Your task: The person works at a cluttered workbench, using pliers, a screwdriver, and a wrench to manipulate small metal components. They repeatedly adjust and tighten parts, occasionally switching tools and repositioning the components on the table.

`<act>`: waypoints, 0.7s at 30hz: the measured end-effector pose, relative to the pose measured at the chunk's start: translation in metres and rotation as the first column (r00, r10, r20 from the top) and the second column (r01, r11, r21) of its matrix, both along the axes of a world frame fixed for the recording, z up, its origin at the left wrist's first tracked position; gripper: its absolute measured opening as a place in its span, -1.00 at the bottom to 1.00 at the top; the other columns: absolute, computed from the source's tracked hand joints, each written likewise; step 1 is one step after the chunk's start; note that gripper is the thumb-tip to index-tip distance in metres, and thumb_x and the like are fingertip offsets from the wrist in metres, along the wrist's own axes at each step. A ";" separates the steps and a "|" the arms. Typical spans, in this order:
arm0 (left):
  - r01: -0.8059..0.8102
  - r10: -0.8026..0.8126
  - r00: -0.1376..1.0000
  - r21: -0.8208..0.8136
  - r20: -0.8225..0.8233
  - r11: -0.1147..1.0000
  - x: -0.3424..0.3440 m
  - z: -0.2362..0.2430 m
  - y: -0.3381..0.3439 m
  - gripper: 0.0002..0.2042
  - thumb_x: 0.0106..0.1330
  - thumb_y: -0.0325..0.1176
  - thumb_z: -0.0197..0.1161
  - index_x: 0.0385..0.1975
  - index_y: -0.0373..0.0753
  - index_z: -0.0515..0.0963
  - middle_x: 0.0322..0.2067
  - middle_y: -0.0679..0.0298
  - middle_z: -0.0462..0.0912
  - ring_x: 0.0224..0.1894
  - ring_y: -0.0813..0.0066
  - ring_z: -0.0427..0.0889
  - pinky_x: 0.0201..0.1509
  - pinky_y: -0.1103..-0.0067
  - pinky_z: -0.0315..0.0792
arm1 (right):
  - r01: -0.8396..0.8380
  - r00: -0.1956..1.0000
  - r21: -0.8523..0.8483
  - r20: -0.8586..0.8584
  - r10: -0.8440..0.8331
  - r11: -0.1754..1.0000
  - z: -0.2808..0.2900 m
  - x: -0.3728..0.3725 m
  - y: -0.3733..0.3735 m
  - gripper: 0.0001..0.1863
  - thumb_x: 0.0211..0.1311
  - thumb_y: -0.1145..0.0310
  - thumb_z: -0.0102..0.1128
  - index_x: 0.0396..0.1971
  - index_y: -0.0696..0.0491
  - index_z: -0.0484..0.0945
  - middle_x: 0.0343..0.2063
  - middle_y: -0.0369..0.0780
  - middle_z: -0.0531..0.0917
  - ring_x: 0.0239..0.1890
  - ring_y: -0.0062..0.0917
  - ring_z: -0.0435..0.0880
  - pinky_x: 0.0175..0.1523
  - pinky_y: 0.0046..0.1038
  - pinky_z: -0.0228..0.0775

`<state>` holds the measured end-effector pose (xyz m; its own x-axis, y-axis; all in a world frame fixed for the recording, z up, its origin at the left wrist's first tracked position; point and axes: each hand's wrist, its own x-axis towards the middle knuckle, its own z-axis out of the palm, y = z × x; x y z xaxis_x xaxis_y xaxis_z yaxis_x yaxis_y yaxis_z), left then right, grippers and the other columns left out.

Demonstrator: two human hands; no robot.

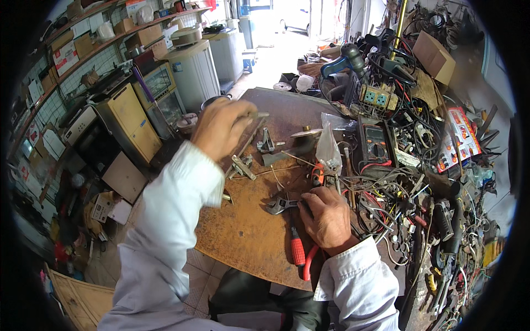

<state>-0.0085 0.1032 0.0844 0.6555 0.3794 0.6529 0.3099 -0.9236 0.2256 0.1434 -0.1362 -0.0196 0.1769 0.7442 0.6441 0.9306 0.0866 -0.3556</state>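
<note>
My left hand (221, 126) is raised over the left part of the worn brown tabletop (232, 231). Its fingers are pinched on a small pale metal piece (259, 115), slightly blurred, whose exact kind I cannot make out. On the right, my right hand (329, 216) is closed around the handle of an adjustable wrench (281, 206), its jaw pointing left. Just below lie a red-handled screwdriver (297, 249) and a red tool handle (310, 262). Between the hands are a metal bracket-like part (243, 166), another small metal fitting (266, 142) and a short brass-coloured piece (227, 197).
A clear plastic bag (329, 150) stands beyond my right hand, near a multimeter (376, 141). Tangled wires and tools (408, 204) crowd the right side, with a blue heat gun or dryer (343, 60) behind. Cabinets (190, 74) and laden shelves line the left.
</note>
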 end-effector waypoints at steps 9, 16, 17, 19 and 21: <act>0.108 -0.174 0.961 -0.292 -0.213 0.950 0.109 -0.034 0.061 -0.76 0.24 -0.44 0.39 -0.10 -0.30 0.66 -0.15 0.01 0.76 -0.04 0.02 0.74 0.07 0.29 0.57 | -0.013 0.999 -0.002 0.044 0.013 1.000 -0.001 -0.001 0.000 -0.83 0.07 0.46 0.40 -0.30 0.12 0.69 -0.26 -0.14 0.69 -0.22 -0.15 0.65 -0.17 -0.18 0.55; 0.084 -0.191 0.946 -0.371 -0.261 0.925 0.060 -0.002 0.009 -0.75 0.35 -0.42 0.35 -0.04 -0.37 0.64 -0.09 0.07 0.76 -0.04 0.31 0.75 0.07 0.41 0.60 | 0.113 0.970 0.071 -0.222 -0.095 0.991 0.008 0.003 -0.004 -0.81 0.18 0.56 0.22 -0.19 0.14 0.64 -0.33 -0.03 0.64 -0.32 -0.02 0.67 -0.23 -0.14 0.54; 0.082 -0.184 0.954 -0.385 -0.238 0.919 0.048 0.002 -0.005 -0.75 0.35 -0.42 0.35 -0.04 -0.37 0.64 -0.11 0.08 0.77 -0.06 0.32 0.75 0.05 0.42 0.60 | 0.168 0.960 0.086 -0.239 -0.143 0.982 0.011 0.007 -0.006 -0.81 0.19 0.57 0.21 -0.18 0.14 0.64 -0.32 -0.02 0.63 -0.32 -0.01 0.66 -0.22 -0.13 0.54; 0.060 -0.156 0.967 -0.419 -0.200 0.906 0.020 -0.004 -0.023 -0.76 0.35 -0.43 0.34 -0.05 -0.38 0.65 -0.14 0.09 0.77 -0.09 0.32 0.76 0.03 0.42 0.60 | 0.250 0.928 0.069 -0.301 -0.219 0.966 0.014 0.013 -0.005 -0.83 0.23 0.55 0.20 -0.19 0.16 0.62 -0.33 0.02 0.62 -0.30 0.03 0.66 -0.20 -0.11 0.52; 0.071 -0.148 0.981 -0.471 -0.128 0.879 0.004 -0.024 -0.030 -0.77 0.36 -0.41 0.35 -0.07 -0.38 0.65 -0.17 0.08 0.78 -0.14 0.31 0.76 -0.02 0.43 0.60 | 0.321 0.907 0.122 -0.324 -0.268 0.939 0.019 0.022 -0.007 -0.85 0.23 0.54 0.20 -0.20 0.19 0.62 -0.32 0.05 0.64 -0.27 0.05 0.67 -0.15 -0.12 0.52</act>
